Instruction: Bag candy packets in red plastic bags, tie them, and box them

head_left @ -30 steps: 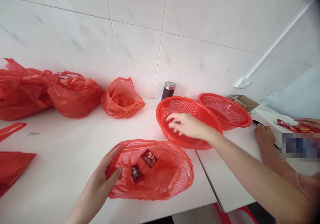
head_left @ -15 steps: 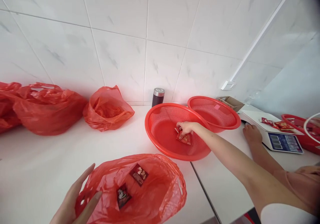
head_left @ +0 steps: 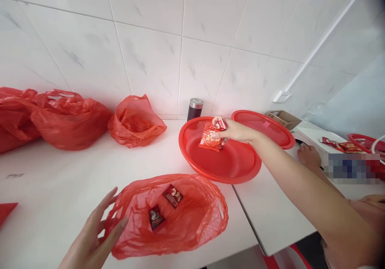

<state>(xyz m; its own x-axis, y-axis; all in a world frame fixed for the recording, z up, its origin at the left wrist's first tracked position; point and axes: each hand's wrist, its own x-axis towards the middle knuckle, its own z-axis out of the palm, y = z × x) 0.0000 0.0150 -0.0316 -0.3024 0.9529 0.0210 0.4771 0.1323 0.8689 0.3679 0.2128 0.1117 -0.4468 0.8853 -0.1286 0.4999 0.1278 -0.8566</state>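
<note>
My right hand (head_left: 230, 132) is closed on red snack packets (head_left: 211, 137), held above the front red plastic colander (head_left: 221, 160). Red plastic shows inside that colander beneath my hand. At the lower left, my left hand (head_left: 98, 225) has its fingers and thumb spread around the near-left rim of a red plastic bag (head_left: 183, 229), touching it without a visible pinch. The bag lies open on the table. Within it are a dark red packet (head_left: 173, 196) and a black-and-red packet (head_left: 156, 217), lying apart.
Several red plastic bags (head_left: 70, 120) stand along the tiled wall. A dark flask (head_left: 195, 110) is behind the colanders. To the right are a second red colander (head_left: 270, 128), a cardboard box (head_left: 285, 119), a scale (head_left: 350, 166) and a co-worker's hand (head_left: 309, 156). A table seam (head_left: 249, 217) runs forward.
My right hand has risen from the colander's bottom with the packets, now above its rear part. The view has shifted slightly. My left hand stays at the bag's rim.
</note>
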